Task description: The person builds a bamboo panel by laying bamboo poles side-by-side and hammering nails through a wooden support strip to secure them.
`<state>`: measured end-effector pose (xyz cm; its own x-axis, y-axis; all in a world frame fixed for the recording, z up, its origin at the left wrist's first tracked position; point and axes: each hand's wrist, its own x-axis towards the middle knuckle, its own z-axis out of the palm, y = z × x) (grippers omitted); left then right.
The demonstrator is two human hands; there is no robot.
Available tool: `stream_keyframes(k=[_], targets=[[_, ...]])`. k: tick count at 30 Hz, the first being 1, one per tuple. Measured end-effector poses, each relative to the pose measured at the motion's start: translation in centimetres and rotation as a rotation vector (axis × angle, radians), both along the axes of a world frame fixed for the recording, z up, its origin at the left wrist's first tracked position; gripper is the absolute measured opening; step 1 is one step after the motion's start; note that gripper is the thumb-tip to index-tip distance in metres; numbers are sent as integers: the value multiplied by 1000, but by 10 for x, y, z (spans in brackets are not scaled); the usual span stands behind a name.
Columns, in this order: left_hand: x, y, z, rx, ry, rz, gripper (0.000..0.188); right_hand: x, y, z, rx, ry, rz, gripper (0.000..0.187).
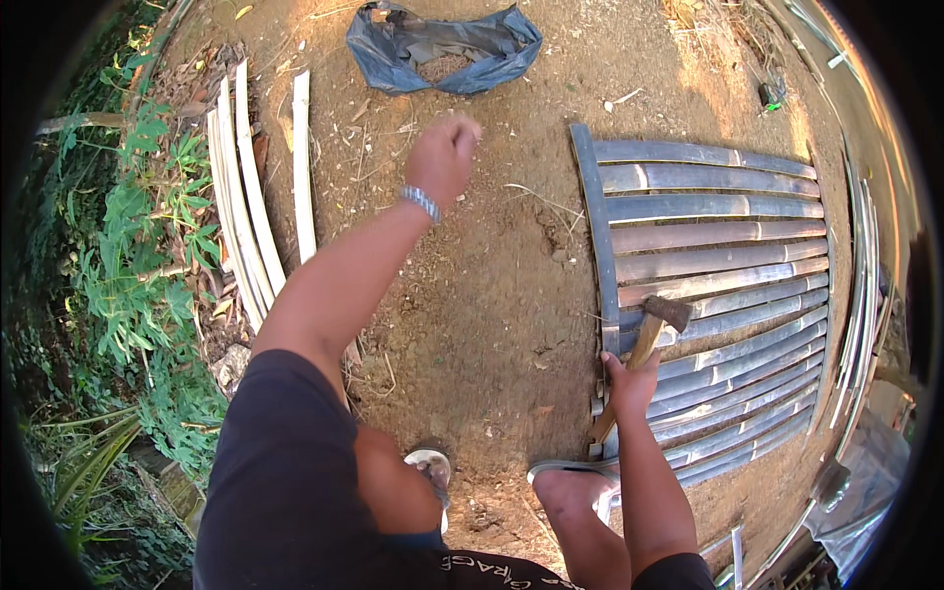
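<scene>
My right hand [632, 383] is wrapped round the pale wooden handle of a hammer-like tool [646, 344]. Its blocky, dark metal head [669, 313] lies over the slats of a bamboo panel [718, 236]. That panel is flat on the ground at the right, with several split bamboo slats across it and a long bamboo strip [591, 206] along its left edge. My left hand [442, 162], a metal watch at its wrist, is raised over bare soil below a dark plastic bag. Its fingers are curled together and slightly blurred; anything within them is hidden.
The open plastic bag [388, 74] sits at the far middle with brown matter inside. Pale bamboo strips [303, 167] lie at the left beside green plants [128, 295]. Long strips [863, 295] and clear plastic sheeting [865, 492] are at the right. My sandalled foot [433, 472] stands near.
</scene>
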<state>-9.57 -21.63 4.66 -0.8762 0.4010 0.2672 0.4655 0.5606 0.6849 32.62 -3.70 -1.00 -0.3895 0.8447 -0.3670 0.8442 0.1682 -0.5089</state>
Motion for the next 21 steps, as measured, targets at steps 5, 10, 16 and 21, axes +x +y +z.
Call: stream_keyframes(k=[5,10,16,21], targets=[[-114,20,-11,-1,56,272,26,-25,-9,34,-48,-18,-40,76],[-99,17,-37,-466,139,139,34,-22,-5,39,-55,-12,-64,76],[-72,30,-44,-482,233,342,18,-31,-11,45,-95,-15,-77,75],[-8,25,-42,-460,309,76,12,-24,-7,35,-122,-27,-86,74]])
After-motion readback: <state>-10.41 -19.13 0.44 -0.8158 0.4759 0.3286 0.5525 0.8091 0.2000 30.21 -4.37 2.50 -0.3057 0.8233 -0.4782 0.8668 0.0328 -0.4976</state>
